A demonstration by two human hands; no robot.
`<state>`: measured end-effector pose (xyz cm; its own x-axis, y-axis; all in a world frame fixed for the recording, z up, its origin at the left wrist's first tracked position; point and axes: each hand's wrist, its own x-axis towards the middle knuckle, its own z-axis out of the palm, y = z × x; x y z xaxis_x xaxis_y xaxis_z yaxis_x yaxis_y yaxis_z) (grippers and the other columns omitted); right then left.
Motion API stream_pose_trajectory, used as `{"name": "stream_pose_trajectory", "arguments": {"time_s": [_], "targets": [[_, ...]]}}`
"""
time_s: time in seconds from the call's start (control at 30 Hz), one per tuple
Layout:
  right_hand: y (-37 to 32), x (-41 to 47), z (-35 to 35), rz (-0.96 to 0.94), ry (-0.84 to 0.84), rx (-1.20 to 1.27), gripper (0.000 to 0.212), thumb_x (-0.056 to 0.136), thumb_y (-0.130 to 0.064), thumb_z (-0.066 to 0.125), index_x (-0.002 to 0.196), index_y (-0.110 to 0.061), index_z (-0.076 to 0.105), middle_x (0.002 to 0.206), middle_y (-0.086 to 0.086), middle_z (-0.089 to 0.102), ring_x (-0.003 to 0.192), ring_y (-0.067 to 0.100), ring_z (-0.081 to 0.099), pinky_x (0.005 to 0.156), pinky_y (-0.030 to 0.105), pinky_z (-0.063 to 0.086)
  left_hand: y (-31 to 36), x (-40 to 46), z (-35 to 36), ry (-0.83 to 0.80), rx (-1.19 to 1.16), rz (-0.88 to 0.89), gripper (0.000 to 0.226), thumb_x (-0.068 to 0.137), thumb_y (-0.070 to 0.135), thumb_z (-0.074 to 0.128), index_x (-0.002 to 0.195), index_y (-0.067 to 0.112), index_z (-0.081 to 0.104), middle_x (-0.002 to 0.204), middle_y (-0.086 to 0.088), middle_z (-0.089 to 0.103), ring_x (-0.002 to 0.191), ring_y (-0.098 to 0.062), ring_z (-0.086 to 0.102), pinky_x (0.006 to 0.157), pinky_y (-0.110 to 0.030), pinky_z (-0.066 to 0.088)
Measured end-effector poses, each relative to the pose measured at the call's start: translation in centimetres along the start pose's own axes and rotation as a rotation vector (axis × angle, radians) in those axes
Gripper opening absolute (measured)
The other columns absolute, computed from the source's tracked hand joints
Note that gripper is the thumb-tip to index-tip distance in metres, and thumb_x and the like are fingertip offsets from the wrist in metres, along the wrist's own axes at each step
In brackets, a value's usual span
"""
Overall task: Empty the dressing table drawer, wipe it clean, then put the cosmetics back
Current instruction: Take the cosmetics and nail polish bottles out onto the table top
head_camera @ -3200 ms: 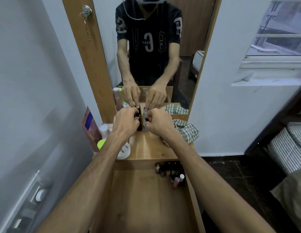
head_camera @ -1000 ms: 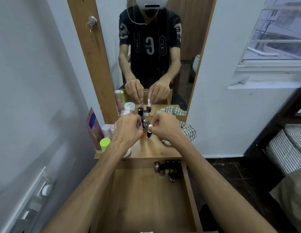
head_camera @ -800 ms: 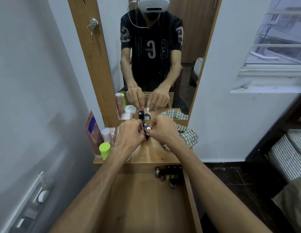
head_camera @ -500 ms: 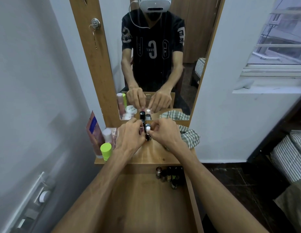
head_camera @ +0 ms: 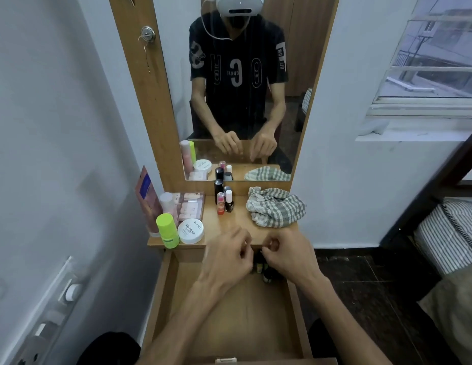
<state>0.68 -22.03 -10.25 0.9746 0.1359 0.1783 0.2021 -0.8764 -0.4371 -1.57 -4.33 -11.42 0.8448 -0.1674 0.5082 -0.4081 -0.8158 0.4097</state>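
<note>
Both hands hover over the back of the open drawer point(head_camera: 229, 320), above the few small bottles point(head_camera: 266, 275) in its back right corner. The left hand point(head_camera: 228, 256) is blurred, fingers loosely curled; whether its grip pinches anything I cannot tell. The right hand point(head_camera: 288, 255) has thumb and fingertips drawn together, the grip likewise unclear. On the table point(head_camera: 237, 225) stand four polish bottles point(head_camera: 224, 200) by the mirror point(head_camera: 242, 88), a checked cloth point(head_camera: 275, 208) to their right, and a white jar point(head_camera: 190, 231) and green-capped bottle point(head_camera: 166, 230) at the left.
</note>
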Motion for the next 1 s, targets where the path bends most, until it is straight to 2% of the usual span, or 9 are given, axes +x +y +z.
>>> {"name": "stream_pose_trajectory", "arguments": {"time_s": [0.1, 0.17, 0.37, 0.53, 0.67, 0.8, 0.9, 1.0], "targets": [[1.1, -2.1, 1.0, 0.066, -0.047, -0.087, 0.014, 0.074, -0.037, 0.071, 0.084, -0.027, 0.074, 0.074, -0.011, 0.07, 0.076, 0.012, 0.067, 0.064, 0.027, 0.052, 0.6, -1.7, 2.5, -0.14, 0.082, -0.119, 0.008, 0.084, 0.026, 0.062, 0.09, 0.02, 0.064, 0.092, 0.007, 0.065, 0.077, -0.02, 0.066, 0.064, -0.036, 0.053], [1.4, -2.8, 1.8, 0.088, -0.047, -0.108, 0.021, 0.077, -0.043, 0.072, 0.091, -0.028, 0.074, 0.08, -0.01, 0.073, 0.084, 0.014, 0.069, 0.071, 0.029, 0.052, 0.2, -2.2, 3.5, -0.201, 0.127, -0.192, 0.014, 0.087, 0.031, 0.057, 0.096, 0.022, 0.063, 0.1, 0.008, 0.065, 0.086, -0.019, 0.067, 0.07, -0.035, 0.054], [2.2, -3.3, 3.2, 0.067, -0.076, -0.117, 0.021, 0.085, -0.041, 0.072, 0.102, -0.03, 0.076, 0.086, -0.011, 0.075, 0.086, 0.01, 0.071, 0.07, 0.026, 0.048, 0.0, -2.4, 4.7, -0.267, 0.216, -0.217, 0.021, 0.09, 0.037, 0.05, 0.101, 0.025, 0.064, 0.103, 0.005, 0.07, 0.093, -0.022, 0.069, 0.074, -0.036, 0.052], [2.4, -3.4, 3.8, 0.072, -0.077, -0.117, 0.021, 0.087, -0.038, 0.068, 0.105, -0.029, 0.075, 0.089, -0.009, 0.076, 0.088, 0.011, 0.072, 0.076, 0.03, 0.054, -0.7, -2.8, 5.7, -0.332, 0.238, -0.213, 0.024, 0.092, 0.04, 0.05, 0.105, 0.026, 0.063, 0.106, 0.004, 0.072, 0.097, -0.023, 0.07, 0.076, -0.036, 0.053], [2.6, -3.5, 3.8, 0.081, -0.078, -0.09, 0.018, 0.088, -0.038, 0.069, 0.103, -0.029, 0.076, 0.087, -0.01, 0.076, 0.086, 0.01, 0.071, 0.072, 0.027, 0.051, -0.9, -2.9, 6.2, -0.317, 0.217, -0.231, 0.023, 0.094, 0.039, 0.051, 0.112, 0.028, 0.061, 0.108, 0.003, 0.073, 0.098, -0.022, 0.07, 0.077, -0.037, 0.052], [2.5, -3.8, 3.4, 0.091, -0.084, -0.072, 0.015, 0.085, -0.037, 0.07, 0.097, -0.03, 0.076, 0.082, -0.012, 0.074, 0.081, 0.007, 0.069, 0.064, 0.022, 0.041, -0.8, -2.9, 6.4, -0.307, 0.2, -0.238, 0.025, 0.093, 0.041, 0.052, 0.112, 0.026, 0.059, 0.105, 0.002, 0.073, 0.095, -0.023, 0.07, 0.076, -0.037, 0.051], [2.3, -4.2, 2.7, 0.105, -0.08, -0.058, 0.013, 0.08, -0.039, 0.07, 0.089, -0.032, 0.075, 0.068, -0.017, 0.065, 0.066, 0.002, 0.057, 0.056, 0.016, 0.03, -0.6, -2.8, 6.2, -0.311, 0.194, -0.251, 0.026, 0.09, 0.043, 0.051, 0.109, 0.026, 0.059, 0.1, 0.002, 0.074, 0.092, -0.022, 0.071, 0.074, -0.036, 0.051], [2.2, -4.3, 2.0, 0.123, -0.085, -0.03, 0.012, 0.075, -0.043, 0.07, 0.083, -0.034, 0.073, 0.061, -0.019, 0.06, 0.055, -0.002, 0.049, 0.054, 0.011, 0.027, -0.2, -3.1, 6.0, -0.331, 0.186, -0.267, 0.028, 0.087, 0.044, 0.051, 0.108, 0.027, 0.059, 0.098, 0.003, 0.075, 0.091, -0.02, 0.071, 0.074, -0.035, 0.051]]}}
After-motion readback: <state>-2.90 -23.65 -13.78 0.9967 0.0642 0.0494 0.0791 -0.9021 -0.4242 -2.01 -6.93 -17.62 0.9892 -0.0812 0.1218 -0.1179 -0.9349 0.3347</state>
